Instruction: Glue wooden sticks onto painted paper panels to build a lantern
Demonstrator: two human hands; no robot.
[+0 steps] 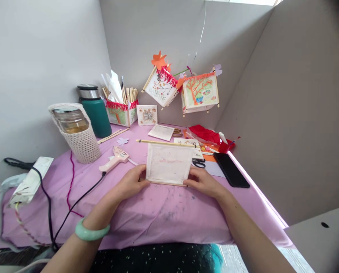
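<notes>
Between my two hands, a white fabric panel with wooden sticks along its top and bottom edges is tilted up over the pink cloth. My left hand pinches its lower left corner, thumb in front. At the lower right corner my right hand grips it the same way. The top stick reaches past the panel on the left. Faint reddish marks show on the panel's face. Left of it lies a pink glue gun with a black cord. Black scissor handles show just behind the panel's right side.
A jar in a knitted cover and a green bottle stand at left. A power strip trails cords. Decorated lanterns hang at the back. A black phone lies at the right edge; a box of sticks stands behind.
</notes>
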